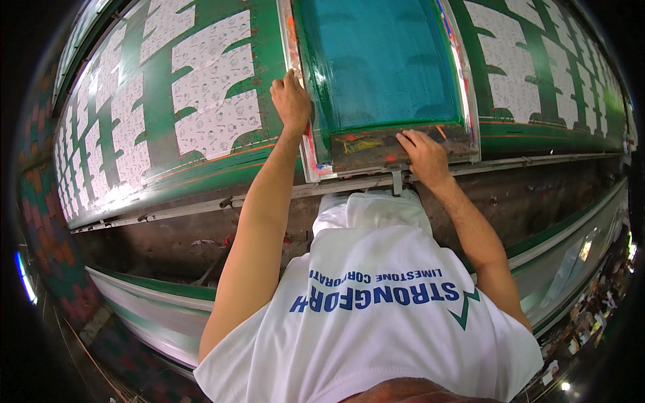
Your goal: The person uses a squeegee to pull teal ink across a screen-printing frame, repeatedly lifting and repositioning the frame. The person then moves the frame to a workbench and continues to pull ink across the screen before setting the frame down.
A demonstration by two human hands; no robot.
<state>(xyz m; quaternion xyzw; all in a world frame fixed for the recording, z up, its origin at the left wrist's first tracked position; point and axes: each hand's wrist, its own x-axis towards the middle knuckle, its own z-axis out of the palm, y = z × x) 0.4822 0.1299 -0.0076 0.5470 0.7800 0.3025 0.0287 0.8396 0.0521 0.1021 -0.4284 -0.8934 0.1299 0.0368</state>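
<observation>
two hands on one printing frame, and an uneven push could skew it

the printing frame lies on the green worktop, between white patterned pieces on the left and others on the right. the left hand is curled around its left rail, gripping it; the right hand has its fingers over the stained near strip, though whether it grips or just rests i can't tell.

if one hand pushes harder than the other, the frame would likely twist out of line; dragged sideways, it might scuff the pieces beside it. any wet colour on that strip could come off on the fingers, or on the white shirt if the person leans in.

its near end faces the person; its long axis seems to run away from them, leaning slightly left, with the far end out of view.
</observation>
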